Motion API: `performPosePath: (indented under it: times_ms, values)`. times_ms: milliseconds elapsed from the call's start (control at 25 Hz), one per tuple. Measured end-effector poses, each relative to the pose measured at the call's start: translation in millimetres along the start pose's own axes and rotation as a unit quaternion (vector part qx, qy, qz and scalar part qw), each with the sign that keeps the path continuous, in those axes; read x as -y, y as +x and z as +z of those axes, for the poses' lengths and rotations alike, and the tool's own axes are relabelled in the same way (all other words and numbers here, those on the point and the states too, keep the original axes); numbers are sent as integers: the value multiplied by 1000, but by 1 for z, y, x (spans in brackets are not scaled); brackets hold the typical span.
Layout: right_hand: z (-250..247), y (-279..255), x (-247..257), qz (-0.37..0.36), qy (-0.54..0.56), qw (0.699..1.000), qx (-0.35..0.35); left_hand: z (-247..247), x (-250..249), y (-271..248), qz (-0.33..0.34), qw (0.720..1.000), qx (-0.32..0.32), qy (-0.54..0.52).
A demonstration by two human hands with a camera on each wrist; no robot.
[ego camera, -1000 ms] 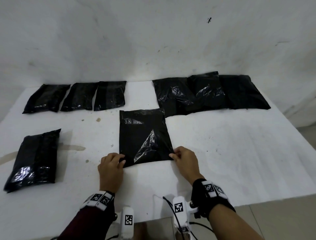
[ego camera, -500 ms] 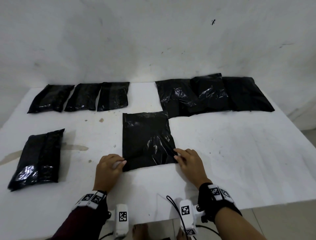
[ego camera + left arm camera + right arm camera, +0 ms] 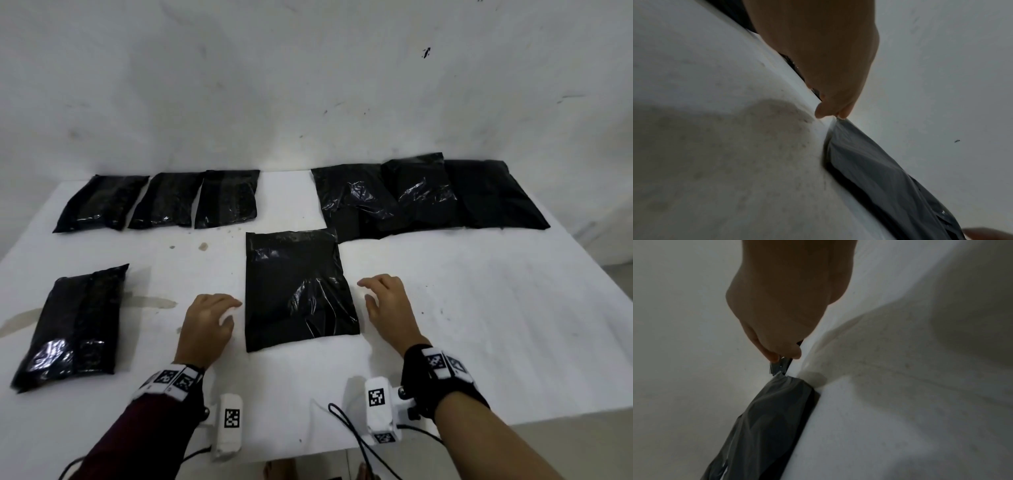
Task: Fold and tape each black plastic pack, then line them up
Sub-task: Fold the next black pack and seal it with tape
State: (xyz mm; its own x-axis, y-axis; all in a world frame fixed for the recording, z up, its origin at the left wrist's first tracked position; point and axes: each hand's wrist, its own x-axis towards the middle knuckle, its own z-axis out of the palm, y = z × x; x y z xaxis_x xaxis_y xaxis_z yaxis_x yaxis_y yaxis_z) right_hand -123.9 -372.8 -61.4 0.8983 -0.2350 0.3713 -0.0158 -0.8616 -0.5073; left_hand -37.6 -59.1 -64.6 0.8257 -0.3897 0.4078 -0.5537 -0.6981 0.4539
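A flat black plastic pack [image 3: 294,291] lies in the middle of the white table [image 3: 479,325], long side pointing away from me. My left hand [image 3: 229,310] rests just off its left edge, fingers loosely curled and holding nothing. At the right edge hovers my right hand [image 3: 366,291], fingers relaxed and slightly spread, apart from the plastic. The left wrist view shows the left hand's fingertips [image 3: 830,112] beside the pack [image 3: 879,170]. The right wrist view shows the right hand's fingertips [image 3: 783,352] close above the pack [image 3: 772,410].
Three folded packs [image 3: 161,200] stand in a row at the back left. One more folded pack [image 3: 75,325] lies at the near left. A pile of unfolded black packs [image 3: 428,198] overlaps at the back right, against the white wall [image 3: 308,85].
Both hands have let go of the pack's near corners and moved forward along its sides. The pack now lies flat with nothing on it.
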Motion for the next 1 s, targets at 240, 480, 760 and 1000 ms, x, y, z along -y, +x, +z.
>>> performPosePath:
  times_ms: [240, 480, 760, 1000]
  values:
    - [0, 22, 2, -163, -55, 982, 79, 3, 3, 24, 115, 990, 78, 30]
    - [2, 19, -2, -162, -60, 980, 96, 5, 12, 22, 124, 987, 101, 17]
    - [4, 18, -8, -133, -44, 986, 89, 3, 15, 22, 113, 988, 104, 9]
    - [11, 22, -14, -78, -4, 993, 91, 6, 24, 22, 52, 991, 106, -57]
